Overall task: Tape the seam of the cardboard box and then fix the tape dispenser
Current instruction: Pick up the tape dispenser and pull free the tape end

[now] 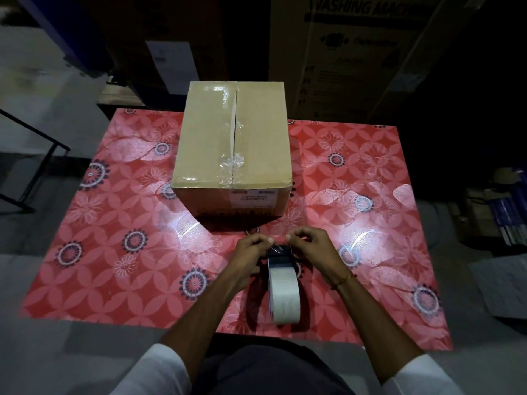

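Note:
A closed brown cardboard box (232, 143) stands at the far middle of the table, with clear tape (232, 163) running along its top seam. Nearer me lies a dark tape dispenser (281, 258) with a roll of clear tape (283, 292) on it. My left hand (251, 252) and my right hand (312, 246) sit on either side of the dispenser's front end. Each hand pinches the loose end of the tape between thumb and fingertips, stretched above the dispenser's head.
A red floral cloth covers the table (114, 223). Large cardboard cartons (350, 52) stand behind the table. A black metal frame (37, 158) is at the left, and stacked items (507, 218) sit at the right.

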`<state>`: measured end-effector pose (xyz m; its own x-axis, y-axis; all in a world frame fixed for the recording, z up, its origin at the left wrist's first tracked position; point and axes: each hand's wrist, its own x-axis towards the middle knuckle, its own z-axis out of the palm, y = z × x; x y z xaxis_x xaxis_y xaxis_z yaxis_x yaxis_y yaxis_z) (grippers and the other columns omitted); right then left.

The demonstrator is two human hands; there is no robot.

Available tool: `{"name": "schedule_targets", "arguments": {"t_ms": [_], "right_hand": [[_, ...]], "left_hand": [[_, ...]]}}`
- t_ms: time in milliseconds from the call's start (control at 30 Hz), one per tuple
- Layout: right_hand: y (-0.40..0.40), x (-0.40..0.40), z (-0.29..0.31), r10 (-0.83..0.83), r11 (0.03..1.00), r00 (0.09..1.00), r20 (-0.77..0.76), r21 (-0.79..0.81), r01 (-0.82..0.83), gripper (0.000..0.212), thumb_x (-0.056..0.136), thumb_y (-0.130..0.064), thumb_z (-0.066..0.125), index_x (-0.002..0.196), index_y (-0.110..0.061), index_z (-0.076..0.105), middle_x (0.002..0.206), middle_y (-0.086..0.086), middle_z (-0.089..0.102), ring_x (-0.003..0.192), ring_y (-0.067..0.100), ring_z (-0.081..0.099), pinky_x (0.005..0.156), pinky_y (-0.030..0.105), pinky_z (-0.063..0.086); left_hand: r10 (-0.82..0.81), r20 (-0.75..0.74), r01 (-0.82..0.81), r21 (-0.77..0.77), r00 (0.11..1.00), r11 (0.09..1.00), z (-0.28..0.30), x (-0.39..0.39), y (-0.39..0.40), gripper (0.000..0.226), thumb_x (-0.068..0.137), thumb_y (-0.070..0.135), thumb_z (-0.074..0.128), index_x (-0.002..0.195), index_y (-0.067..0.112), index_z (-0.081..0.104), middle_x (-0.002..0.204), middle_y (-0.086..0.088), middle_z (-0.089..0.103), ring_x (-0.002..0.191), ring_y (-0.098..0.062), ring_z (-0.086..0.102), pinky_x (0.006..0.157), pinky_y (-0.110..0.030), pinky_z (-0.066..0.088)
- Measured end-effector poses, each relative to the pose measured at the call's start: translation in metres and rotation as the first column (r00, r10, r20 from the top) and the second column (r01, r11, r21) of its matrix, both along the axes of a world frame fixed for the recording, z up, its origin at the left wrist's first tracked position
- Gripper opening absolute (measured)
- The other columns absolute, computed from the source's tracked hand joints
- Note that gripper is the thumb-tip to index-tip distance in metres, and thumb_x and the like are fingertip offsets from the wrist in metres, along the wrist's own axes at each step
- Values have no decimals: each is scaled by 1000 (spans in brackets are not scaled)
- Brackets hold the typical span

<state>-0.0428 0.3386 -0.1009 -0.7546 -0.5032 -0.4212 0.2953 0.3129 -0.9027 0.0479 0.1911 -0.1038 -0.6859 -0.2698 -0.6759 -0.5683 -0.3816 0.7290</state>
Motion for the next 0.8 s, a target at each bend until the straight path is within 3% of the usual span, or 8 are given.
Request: {"name": "schedule_targets", "arguments": {"t_ms": [133, 267, 367, 500, 667, 800], "right_hand": [[-2, -3, -10, -10, 1000, 1000, -17, 0, 10, 10, 97, -6, 65, 88, -4, 70, 69, 7, 58, 58, 19, 48, 54, 28, 40], [-4, -8, -19, 10, 999, 999, -43, 44, -8, 13, 98, -8, 64, 86, -10, 68, 70, 4, 60, 59, 17, 50, 56, 29, 42], [-4, -8, -24, 32, 996, 995, -99, 89, -23, 16, 98, -8, 62, 85, -17, 67, 72, -3, 64, 56, 3, 53, 56, 22, 45], [-5, -4, -23, 83, 991, 979, -185, 120, -62, 13, 98, -7, 58, 89, -15, 64, 80, -4, 65, 64, -8, 57, 63, 10, 45], [-8, 0, -25, 89, 990, 969, -229, 126, -62, 10, 97, -5, 56, 92, -10, 63, 84, 0, 68, 72, 3, 61, 67, 14, 47], [-8, 1, -24, 64, 995, 974, -219, 86, -47, 11, 97, -6, 58, 90, -13, 64, 85, 3, 69, 75, 7, 63, 70, 16, 51]], "left_hand": [[-10, 3, 9, 12, 1000, 1000, -3, 1, -2, 15, 96, 19, 61, 81, 20, 64, 54, 19, 60, 69, -6, 61, 83, -41, 48], [-10, 12, 10, 26, 1000, 1000, -4, -1, -3, 18, 95, 16, 61, 78, 21, 63, 57, 17, 63, 68, -8, 62, 76, -36, 49], [-13, 11, 13, 59, 1000, 998, 0, -3, -4, 19, 95, 13, 60, 78, 21, 63, 62, 13, 67, 63, -4, 64, 68, -31, 51], [-53, -6, 54, 131, 999, 990, 3, -5, -9, 20, 93, 11, 58, 78, 21, 67, 60, 11, 66, 68, -9, 61, 70, -33, 48], [-126, -39, 132, 231, 991, 964, 4, -3, -16, 16, 91, 9, 54, 97, 13, 68, 70, 11, 71, 65, -3, 65, 72, -32, 49], [-82, -53, 95, 346, 995, 933, -2, -1, -24, 12, 84, 16, 60, 90, 16, 70, 84, 1, 70, 87, -17, 63, 81, -43, 51]]}}
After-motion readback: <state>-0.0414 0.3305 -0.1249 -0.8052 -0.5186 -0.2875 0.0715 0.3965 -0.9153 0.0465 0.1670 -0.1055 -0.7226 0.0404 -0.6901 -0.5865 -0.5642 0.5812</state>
